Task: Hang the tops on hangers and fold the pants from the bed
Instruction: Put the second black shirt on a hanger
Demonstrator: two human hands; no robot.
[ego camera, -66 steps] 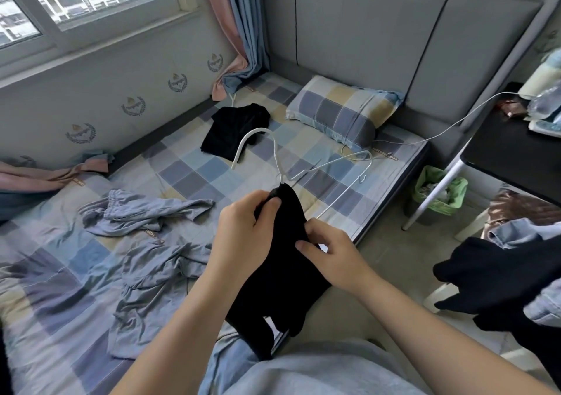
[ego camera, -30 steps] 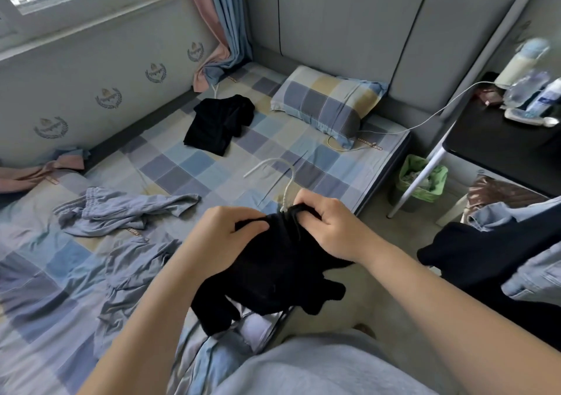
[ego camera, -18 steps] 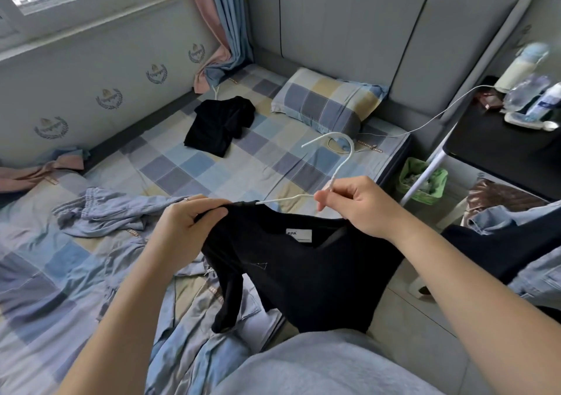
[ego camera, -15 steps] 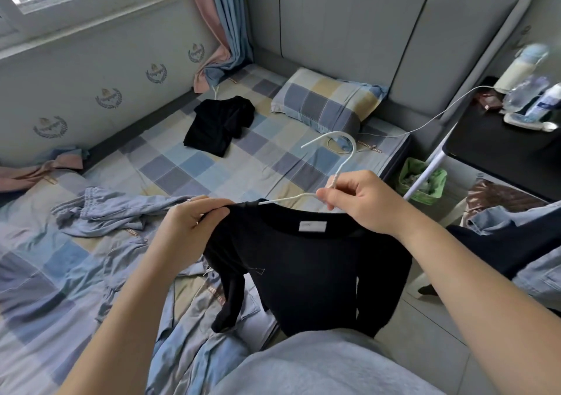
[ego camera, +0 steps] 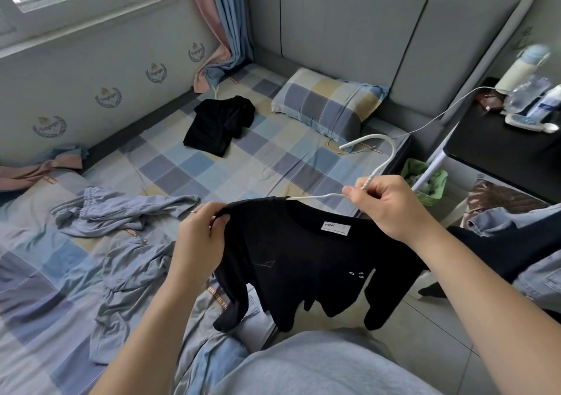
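A black top hangs spread on a white hanger over the bed's near edge, its white neck label facing me. My right hand pinches the hanger's neck just below the hook. My left hand grips the top's left shoulder. Another black garment lies crumpled farther up the checked bed. Grey-blue pants lie rumpled at the left, with more grey-blue clothing below them.
A checked pillow rests against the grey headboard. A black side table with bottles stands at the right, a green bin under it. Dark and denim clothes pile on the right. A white cable runs across.
The bunched black top has been opened out on the hanger. My right hand moved to the hanger's neck and my left hand to the shoulder; the top now hangs spread between them.
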